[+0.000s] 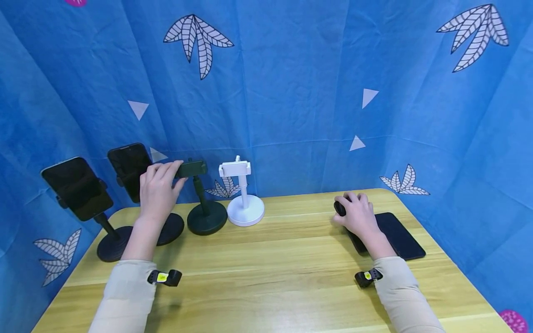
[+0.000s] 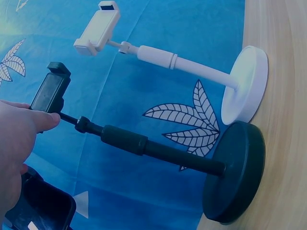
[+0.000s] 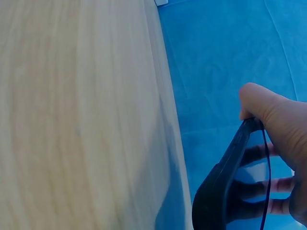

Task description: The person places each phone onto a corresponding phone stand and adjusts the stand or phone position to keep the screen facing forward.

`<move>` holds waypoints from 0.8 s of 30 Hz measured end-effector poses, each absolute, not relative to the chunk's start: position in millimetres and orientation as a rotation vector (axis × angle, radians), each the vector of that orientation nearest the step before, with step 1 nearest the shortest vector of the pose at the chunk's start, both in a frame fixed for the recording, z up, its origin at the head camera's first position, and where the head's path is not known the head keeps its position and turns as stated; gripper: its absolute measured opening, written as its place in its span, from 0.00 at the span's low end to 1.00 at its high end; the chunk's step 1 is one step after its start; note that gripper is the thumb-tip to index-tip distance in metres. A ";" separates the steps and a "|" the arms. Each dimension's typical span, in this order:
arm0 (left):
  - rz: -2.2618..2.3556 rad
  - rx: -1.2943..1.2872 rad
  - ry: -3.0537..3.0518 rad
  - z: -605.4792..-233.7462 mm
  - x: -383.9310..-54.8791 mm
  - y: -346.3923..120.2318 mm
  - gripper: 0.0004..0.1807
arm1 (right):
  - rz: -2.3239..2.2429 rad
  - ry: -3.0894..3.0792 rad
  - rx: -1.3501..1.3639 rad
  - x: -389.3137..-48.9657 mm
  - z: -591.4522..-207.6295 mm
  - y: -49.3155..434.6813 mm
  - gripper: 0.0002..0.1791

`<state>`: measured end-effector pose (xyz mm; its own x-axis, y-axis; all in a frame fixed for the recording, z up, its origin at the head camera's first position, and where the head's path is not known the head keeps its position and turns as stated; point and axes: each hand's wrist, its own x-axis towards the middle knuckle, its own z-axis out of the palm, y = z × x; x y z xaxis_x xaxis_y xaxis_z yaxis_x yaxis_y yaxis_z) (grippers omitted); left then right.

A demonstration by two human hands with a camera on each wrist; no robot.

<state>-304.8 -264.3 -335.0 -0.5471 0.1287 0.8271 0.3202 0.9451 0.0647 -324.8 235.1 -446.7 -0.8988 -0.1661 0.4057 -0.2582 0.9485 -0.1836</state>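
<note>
My left hand (image 1: 159, 189) grips the left end of the holder on a dark green phone stand (image 1: 207, 217). In the left wrist view, the thumb (image 2: 48, 120) lies along that clamp (image 2: 50, 91), which holds no phone. A white phone stand (image 1: 245, 210), its clamp also bare, stands just right of the green one. Over at the right end of the table, my right hand (image 1: 357, 213) holds a black phone (image 1: 339, 208) by its edges, thumb on one side and fingers on the other, as the right wrist view shows. Beside it lies another black phone (image 1: 399, 236), flat on the wood.
Two black stands bearing dark phones (image 1: 78, 188) (image 1: 131, 166) stand at the left, one partly behind my left arm. A blue patterned curtain (image 1: 291, 92) hangs right behind the wooden table (image 1: 275, 277) and along its sides.
</note>
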 end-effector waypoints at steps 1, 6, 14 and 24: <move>-0.256 -0.316 -2.153 -335.3 -304.9 -264.4 0.26 | 0.326 -2.695 0.307 -324.6 -446.6 234.8 0.27; -0.253 -0.317 -2.158 -336.7 -304.9 -265.1 0.26 | 0.319 -2.621 0.321 -323.5 -445.6 233.3 0.26; -0.242 -0.323 -2.145 -337.0 -304.1 -264.1 0.26 | 0.305 -2.550 0.347 -320.4 -439.2 229.4 0.25; -0.246 -0.319 -2.145 -335.8 -304.6 -263.9 0.26 | 0.295 -2.444 0.421 -315.3 -427.3 220.7 0.23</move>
<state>-304.6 -263.9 -335.8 -0.5405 0.1342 0.8306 0.3186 0.9463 0.0544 -315.3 220.7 -427.3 -0.7484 -0.2256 0.6237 -0.3675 0.9238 -0.1068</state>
